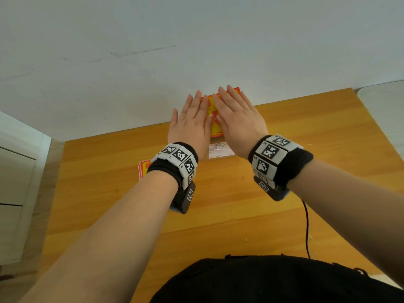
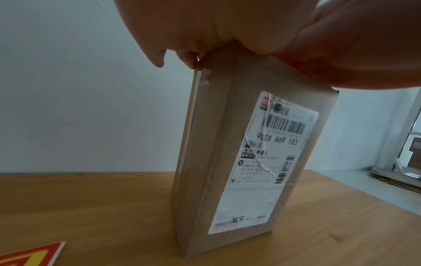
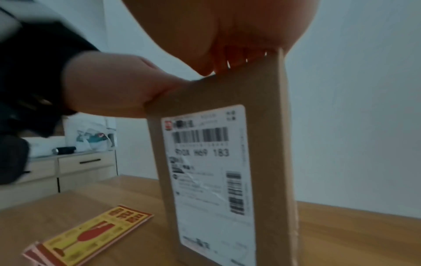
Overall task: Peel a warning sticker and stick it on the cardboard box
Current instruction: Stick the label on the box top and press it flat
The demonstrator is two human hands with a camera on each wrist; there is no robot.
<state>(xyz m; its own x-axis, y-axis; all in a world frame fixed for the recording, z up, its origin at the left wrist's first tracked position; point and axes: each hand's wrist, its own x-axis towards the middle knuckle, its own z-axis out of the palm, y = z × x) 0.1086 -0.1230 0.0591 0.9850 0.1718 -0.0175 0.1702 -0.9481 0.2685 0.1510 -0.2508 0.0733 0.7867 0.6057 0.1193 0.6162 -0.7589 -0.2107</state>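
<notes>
Left wrist view reads "H69 183" on the shipping label (image 2: 266, 162) of the cardboard box (image 2: 205, 162). Left hand (image 1: 190, 125) and right hand (image 1: 238, 119) press flat, fingers straight, on the warning sticker (image 1: 215, 127).

Bare forearms, marker cuffs on both wrists

Each wrist carries a black fabric band (image 1: 293, 165) wrapped with a ring of white square tiles, every tile printed with a black pixel-pattern marker; the left hand (image 1: 190, 125) and right hand (image 1: 238, 121) wear no gloves or rings, and no sleeves cover the forearms. Under each cuff hangs a dark boxy camera unit (image 1: 184, 200) that bears a small marker tile of its own, with a blue edge showing on it. A thin dark cable (image 1: 307, 228) trails from the right wrist's unit toward the torso, which is clothed in a black garment (image 1: 273, 281)
</notes>
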